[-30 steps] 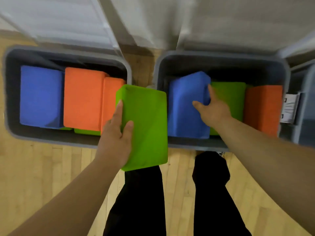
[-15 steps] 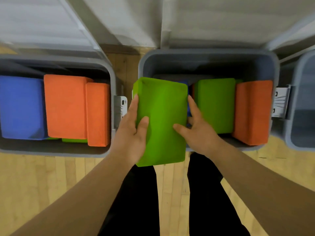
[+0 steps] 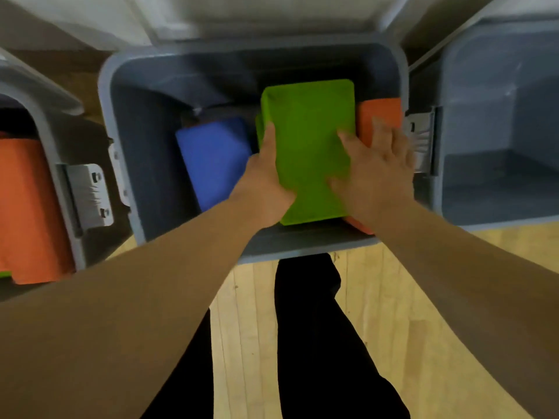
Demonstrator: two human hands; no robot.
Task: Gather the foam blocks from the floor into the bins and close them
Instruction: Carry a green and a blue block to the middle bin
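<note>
Wooden floor (image 3: 248, 297), grey plastic bin (image 3: 145, 116): green rectangular foam block (image 3: 308, 140) lies twelve-to-six, left hand (image 3: 263, 189) gripping at nine, right hand (image 3: 378, 170) flat at three.

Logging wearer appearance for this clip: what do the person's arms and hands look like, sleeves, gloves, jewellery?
The left forearm and right forearm are bare to the frame edge, no sleeves showing. The left hand and right hand wear no gloves, and no watch, ring or band is visible.

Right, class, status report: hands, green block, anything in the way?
Left hand grips the green foam block; right hand flat against its right edge. Block inside the grey plastic bin. Blue foam block left, orange foam block right.
</note>
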